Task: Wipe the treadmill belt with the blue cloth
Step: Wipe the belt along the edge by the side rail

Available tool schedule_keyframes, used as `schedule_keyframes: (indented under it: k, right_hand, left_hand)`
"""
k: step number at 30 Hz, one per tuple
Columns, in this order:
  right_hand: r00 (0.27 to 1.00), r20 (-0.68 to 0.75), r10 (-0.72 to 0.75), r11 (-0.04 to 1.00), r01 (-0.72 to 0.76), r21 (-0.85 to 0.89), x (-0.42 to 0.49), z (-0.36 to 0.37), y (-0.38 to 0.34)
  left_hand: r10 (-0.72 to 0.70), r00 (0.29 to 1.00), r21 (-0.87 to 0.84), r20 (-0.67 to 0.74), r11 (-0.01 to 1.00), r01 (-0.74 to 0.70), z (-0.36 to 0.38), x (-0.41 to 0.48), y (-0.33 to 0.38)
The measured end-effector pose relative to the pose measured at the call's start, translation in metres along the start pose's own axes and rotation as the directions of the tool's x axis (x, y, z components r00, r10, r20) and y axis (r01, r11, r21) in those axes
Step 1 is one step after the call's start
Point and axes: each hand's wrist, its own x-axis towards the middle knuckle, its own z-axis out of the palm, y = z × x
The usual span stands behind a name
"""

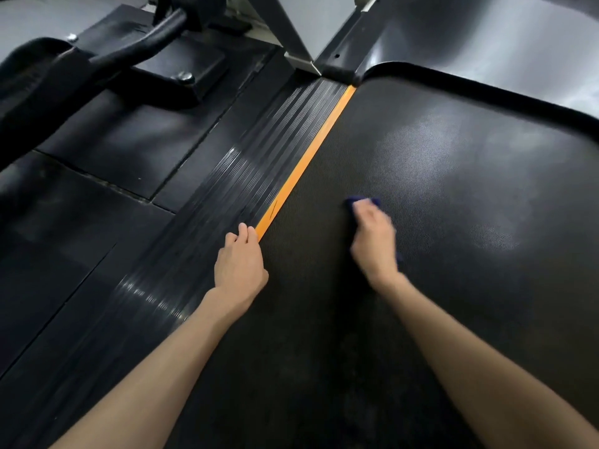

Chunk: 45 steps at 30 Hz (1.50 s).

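Observation:
The black textured treadmill belt [437, 176] fills the middle and right of the view. The blue cloth [356, 200] lies on it, mostly hidden under my right hand [372, 241], which presses it down against the belt; the hand is blurred with motion. Only the cloth's far edge shows past the fingertips. My left hand [241, 260] rests on the ribbed black side rail [227, 176], fingers curled, fingertips touching the orange strip [308, 157] that runs along the belt's left edge.
The treadmill's grey motor cover [486, 37] and a grey upright [288, 27] stand at the far end of the belt. To the left lie black rubber floor tiles [97, 140] and the bolted base of another machine [181, 72].

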Motion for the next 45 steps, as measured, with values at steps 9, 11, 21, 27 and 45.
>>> schedule_keyframes:
  k: [9, 11, 21, 27, 45]
  right_hand:
    - [0.935, 0.106, -0.34, 0.939, 0.343, -0.017, 0.055, 0.007, 0.011]
    - [0.998, 0.04, 0.044, 0.998, -0.042, -0.041, 0.072, 0.009, -0.003]
    - [0.681, 0.235, -0.694, 0.707, 0.706, 0.043, 0.025, 0.03, -0.03]
    - [0.98, 0.178, -0.085, 0.995, 0.076, 0.058, 0.01, 0.031, -0.076]
    - [0.996, -0.023, -0.086, 0.996, 0.087, 0.032, -0.103, 0.022, -0.056]
  left_hand:
    - [0.077, 0.995, -0.186, 0.067, 0.981, -0.064, -0.003, 0.006, -0.035]
    - [0.1, 0.993, -0.237, 0.067, 0.968, -0.081, 0.001, 0.007, -0.04]
    - [0.101, 0.992, -0.363, 0.082, 0.929, -0.064, 0.005, 0.007, -0.044]
    - [0.102, 0.994, -0.328, 0.036, 0.941, -0.084, 0.006, 0.003, -0.038]
    - [0.024, 0.999, -0.008, -0.032, 1.0, -0.024, 0.007, -0.03, -0.033]
